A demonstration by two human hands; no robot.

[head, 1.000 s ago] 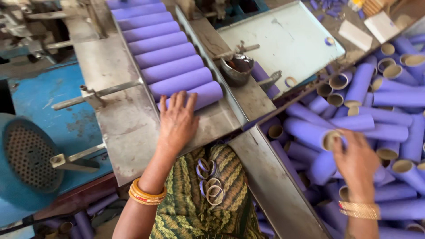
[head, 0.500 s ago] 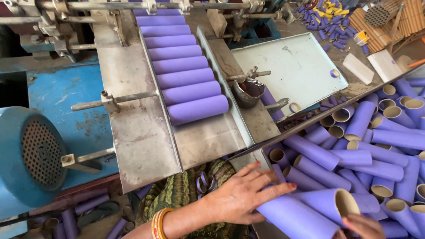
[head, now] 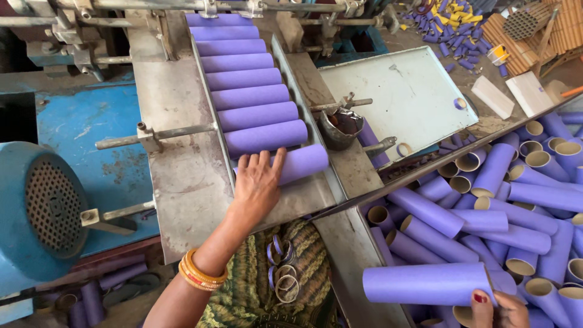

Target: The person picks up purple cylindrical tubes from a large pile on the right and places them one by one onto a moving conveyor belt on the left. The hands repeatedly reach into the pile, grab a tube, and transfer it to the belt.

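Left hand (head: 258, 188): bare, with a stack of orange and gold bangles (head: 200, 271) worn at the wrist; no sleeve covers the forearm. Right hand (head: 499, 308): only partly in view at the lower edge, bare, with red polish on the one visible nail. Garment (head: 267, 291): green cloth with a yellow and dark leaf-like print, seen below the arms; several thin purple and pale rings (head: 282, 276) lie on its folds.
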